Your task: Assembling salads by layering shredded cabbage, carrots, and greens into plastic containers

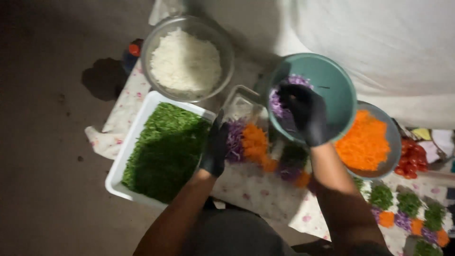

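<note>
1. The right hand (305, 116), in a black glove, reaches into the teal bowl (327, 90) with its fingers curled around a clump of shredded purple cabbage (279, 102).
2. The left hand (215, 147), also gloved, rests edge-on at a clear container (244, 106), beside the purple and orange shreds already lying there; whether its fingers are spread or pressed together I cannot tell.
3. The teal bowl is tipped toward the person and overlaps a second bowl of grated carrot (365, 140); a firm tug on the cabbage could, I judge, slide or tilt it further.
4. Loose shreds could drop onto the patterned surface (265, 194) between bowl and container, since the grip is a loose clump.
5. Left of the hands sits a white tray of chopped greens (163, 149), with a glass bowl of white rice (187, 61) beyond it.
6. Small red tomatoes (412, 159) lie far right, and filled portions (407, 213) line the near right edge.
</note>
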